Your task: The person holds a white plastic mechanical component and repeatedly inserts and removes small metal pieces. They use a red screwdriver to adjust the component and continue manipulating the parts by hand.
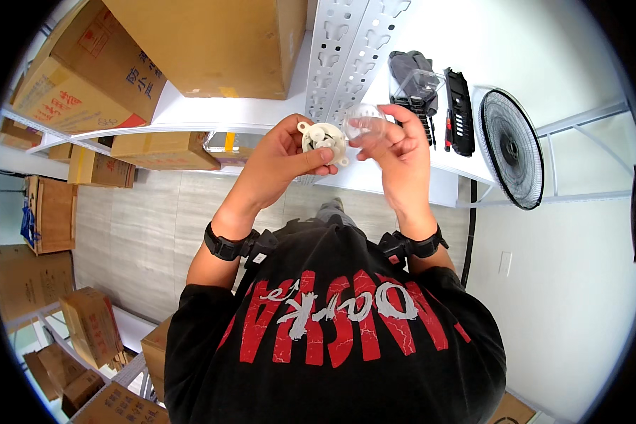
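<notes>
Left hand (287,154) grips a cream fitting (319,136), partly covered; right hand (407,154), a faint-rimmed clear dome (363,119).

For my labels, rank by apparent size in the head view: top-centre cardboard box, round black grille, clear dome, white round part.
1. Cardboard box
2. Black grille
3. Clear dome and white part: too alike to rank

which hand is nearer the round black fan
Right. The right hand, holding a clear dome, is left of the fan; the left hand, holding a round cream part, is farther left.
</notes>
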A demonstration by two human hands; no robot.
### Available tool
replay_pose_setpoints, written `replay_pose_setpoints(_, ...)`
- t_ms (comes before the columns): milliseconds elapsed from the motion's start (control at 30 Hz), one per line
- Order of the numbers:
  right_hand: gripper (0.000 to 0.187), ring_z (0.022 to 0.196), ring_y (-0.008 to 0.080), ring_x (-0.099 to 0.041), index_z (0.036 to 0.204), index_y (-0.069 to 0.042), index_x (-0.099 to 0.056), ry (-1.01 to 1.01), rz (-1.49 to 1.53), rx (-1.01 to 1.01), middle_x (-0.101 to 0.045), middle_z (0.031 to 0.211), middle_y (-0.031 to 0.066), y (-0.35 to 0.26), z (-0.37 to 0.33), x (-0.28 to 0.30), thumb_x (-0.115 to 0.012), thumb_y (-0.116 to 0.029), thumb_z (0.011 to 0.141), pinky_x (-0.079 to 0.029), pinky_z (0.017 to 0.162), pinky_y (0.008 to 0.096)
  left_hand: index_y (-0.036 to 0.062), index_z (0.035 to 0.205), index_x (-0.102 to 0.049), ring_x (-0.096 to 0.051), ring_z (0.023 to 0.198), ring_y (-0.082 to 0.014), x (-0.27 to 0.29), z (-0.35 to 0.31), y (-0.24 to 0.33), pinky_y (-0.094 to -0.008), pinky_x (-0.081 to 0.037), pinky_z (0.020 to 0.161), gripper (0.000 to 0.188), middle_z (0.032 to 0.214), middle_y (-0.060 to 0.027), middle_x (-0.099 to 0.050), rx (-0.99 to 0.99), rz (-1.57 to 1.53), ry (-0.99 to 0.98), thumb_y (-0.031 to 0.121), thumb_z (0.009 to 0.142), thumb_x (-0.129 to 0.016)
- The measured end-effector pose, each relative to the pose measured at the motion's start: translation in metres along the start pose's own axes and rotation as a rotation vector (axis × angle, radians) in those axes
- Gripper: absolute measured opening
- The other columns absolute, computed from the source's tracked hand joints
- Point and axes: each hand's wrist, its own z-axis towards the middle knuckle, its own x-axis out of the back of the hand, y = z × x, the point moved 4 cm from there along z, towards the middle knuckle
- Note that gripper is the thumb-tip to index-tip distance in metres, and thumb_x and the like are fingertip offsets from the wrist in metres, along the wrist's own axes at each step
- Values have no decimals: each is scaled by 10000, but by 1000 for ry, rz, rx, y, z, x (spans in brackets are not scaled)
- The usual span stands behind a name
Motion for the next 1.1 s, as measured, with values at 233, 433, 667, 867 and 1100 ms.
replay_pose_setpoints(233, 378, 774, 85, -497, 1120, -49, -577, 35, 191, 13, -614, 956, 36, -11, 0, 13, -449, 91, 793, -394, 631, 226, 13, 1143, -512, -648, 806, -148, 4, -2, -1, -258, -538, 718, 311, 986, -77, -646, -28, 146, 22, 34, 874, -666)
replay_pose_setpoints(433, 208, 688, 102, -435, 946, -44, -673, -160, -483, 256, -552, 830, 17, -19, -2, 4, -577, 30, 777, -354, 595, 237, -24, 1180, -542, -647, 858, -145, -1, -7, 0, -263, -541, 748, 319, 1027, -80, -648, -26, 147, 32, 17, 881, -647)
replay_pose_setpoints(667, 231, 631, 158, -474, 928, -78, -719, -148, -887, 355, -487, 732, 41, -28, -13, -22, -771, -54, 704, -382, 533, 277, -54, 1157, -559, -646, 852, -123, -4, -14, 4, -261, -545, 754, 287, 1018, -76, -652, -54, 230, 33, 6, 886, -633)
replay_pose_setpoints(867, 168, 651, 172, -507, 865, -60, -714, -131, -858, 417, -506, 746, 52, -30, -15, -26, -755, -32, 704, -412, 555, 279, -48, 1173, -566, -631, 836, -101, -7, -17, 3, -247, -529, 734, 315, 985, -49, -654, -69, 220, 16, 27, 879, -652)
replay_pose_setpoints(1100, 141, 697, 159, -539, 837, -43, -683, -186, -776, 277, -540, 794, 48, -29, -15, -23, -711, 10, 709, -432, 601, 258, -32, 1178, -586, -610, 831, -83, -8, -18, 1, -223, -501, 717, 322, 1002, -38, -654, -62, 236, -21, 59, 878, -659)
